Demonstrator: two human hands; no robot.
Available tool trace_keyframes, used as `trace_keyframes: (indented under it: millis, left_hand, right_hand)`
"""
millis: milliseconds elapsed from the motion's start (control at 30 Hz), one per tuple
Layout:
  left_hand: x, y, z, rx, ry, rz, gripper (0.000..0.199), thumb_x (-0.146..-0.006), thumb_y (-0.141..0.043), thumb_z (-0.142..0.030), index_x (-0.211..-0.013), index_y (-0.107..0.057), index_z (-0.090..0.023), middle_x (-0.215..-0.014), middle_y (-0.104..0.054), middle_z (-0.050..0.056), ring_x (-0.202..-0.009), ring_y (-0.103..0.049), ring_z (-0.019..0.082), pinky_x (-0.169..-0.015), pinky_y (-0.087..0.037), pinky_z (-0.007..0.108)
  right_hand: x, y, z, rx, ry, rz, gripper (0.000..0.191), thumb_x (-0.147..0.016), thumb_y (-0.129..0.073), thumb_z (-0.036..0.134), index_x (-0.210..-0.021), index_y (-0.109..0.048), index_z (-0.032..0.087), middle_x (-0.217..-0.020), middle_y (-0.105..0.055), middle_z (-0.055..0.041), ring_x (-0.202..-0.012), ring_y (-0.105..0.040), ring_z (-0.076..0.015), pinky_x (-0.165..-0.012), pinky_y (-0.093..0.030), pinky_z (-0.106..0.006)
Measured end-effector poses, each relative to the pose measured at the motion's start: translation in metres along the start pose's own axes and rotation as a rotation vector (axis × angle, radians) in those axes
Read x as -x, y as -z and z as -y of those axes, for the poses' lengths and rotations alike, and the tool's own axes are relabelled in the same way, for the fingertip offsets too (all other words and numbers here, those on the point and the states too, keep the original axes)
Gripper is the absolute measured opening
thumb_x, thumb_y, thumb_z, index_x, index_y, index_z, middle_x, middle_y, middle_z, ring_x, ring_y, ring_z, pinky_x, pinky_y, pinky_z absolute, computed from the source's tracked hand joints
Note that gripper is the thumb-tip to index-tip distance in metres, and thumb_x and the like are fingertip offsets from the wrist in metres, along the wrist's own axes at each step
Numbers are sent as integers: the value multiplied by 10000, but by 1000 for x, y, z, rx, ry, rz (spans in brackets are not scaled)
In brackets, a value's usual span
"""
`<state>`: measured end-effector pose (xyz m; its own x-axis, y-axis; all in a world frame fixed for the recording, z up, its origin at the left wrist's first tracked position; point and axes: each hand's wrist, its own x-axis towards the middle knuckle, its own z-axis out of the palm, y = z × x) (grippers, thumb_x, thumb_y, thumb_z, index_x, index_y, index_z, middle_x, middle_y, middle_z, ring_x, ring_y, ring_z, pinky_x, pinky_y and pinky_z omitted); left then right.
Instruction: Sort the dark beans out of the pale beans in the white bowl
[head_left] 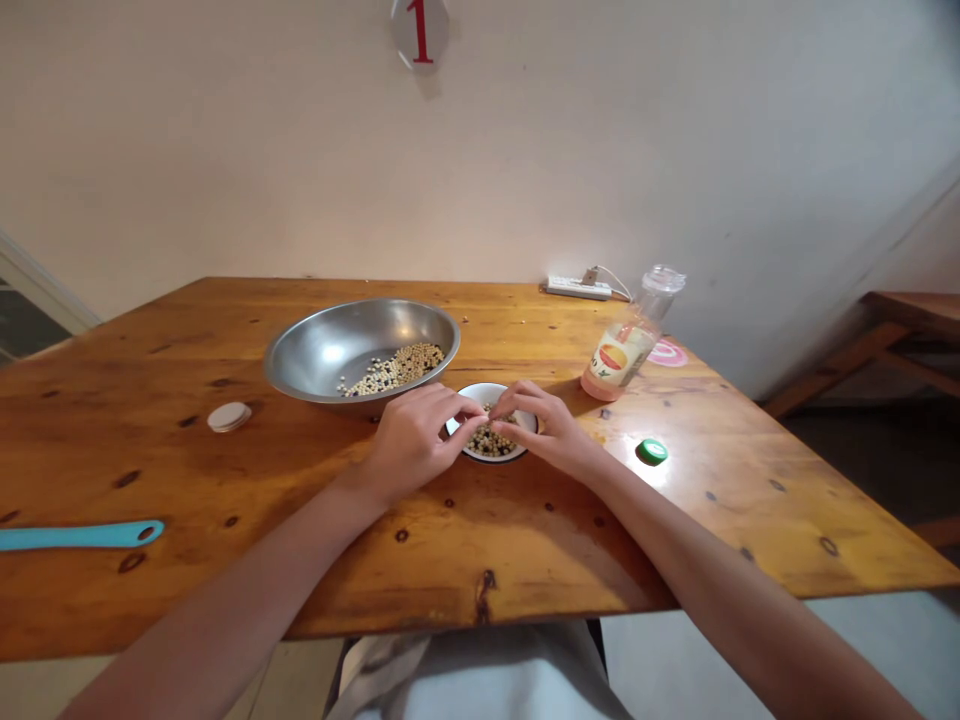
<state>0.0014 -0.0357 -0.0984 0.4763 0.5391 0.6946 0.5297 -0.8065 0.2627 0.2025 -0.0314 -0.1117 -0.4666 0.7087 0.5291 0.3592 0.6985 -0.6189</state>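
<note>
- Small round white dark-rimmed bowl, beige-and-black beans inside: on brown wooden table, below my hands.
- My left hand, right hand: fingertips close together; can't tell if pinching anything.
- Large silver metal bowl: beyond, left.

Soft light is warming the wall, fading at upper right; the steel basin is gleaming left of centre; glare is ringing the green bottle cap; wide-angle distortion is stretching the forearms toward the lower corners.
</note>
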Motion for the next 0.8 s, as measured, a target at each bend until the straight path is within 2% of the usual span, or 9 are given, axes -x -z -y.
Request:
trace_keyframes:
  millis: [167, 367, 600, 800]
  left_hand:
    - [-3, 8, 1, 25, 8, -51, 116, -852, -564, -238, -771, -622, -179, -716, -682, 10, -658, -596, 128, -659, -448, 262]
    - [-6, 20, 5, -16, -67, -75, 104, -842, -578, -238, -755, -614, -196, -700, -686, -4, -657, -593, 126, -678, -441, 277]
    - [-8, 24, 9, -30, -75, -83, 95, -835, -582, -216, -751, -619, -192, -674, -671, -5, -630, -570, 121, -646, -432, 272]
    - [-6, 18, 5, 0, -44, -95, 86, -829, -598, -222, -756, -623, -185, -681, -671, -2, -636, -578, 121, -662, -436, 271]
  right_hand:
    - [0, 3, 0, -3, -32, -1, 149, -868, -554, 309, -856, -635, 184, -873, -599, -51, -854, -557, -167, -801, -437, -306]
    - [0, 6, -2, -1, -68, -8, 167, -876, -538, 310, -817, -624, 179, -842, -597, -48, -820, -556, -165, -775, -436, -302]
    - [1, 7, -4, -19, -75, 16, 185, -875, -545, 297, -1003, -623, 188, -957, -616, -61, -867, -567, -168, -810, -442, -307]
    - [0, 4, -4, -31, -20, 5, 178, -876, -546, 317, -826, -651, 181, -870, -618, -47, -859, -575, -160, -817, -428, -292]
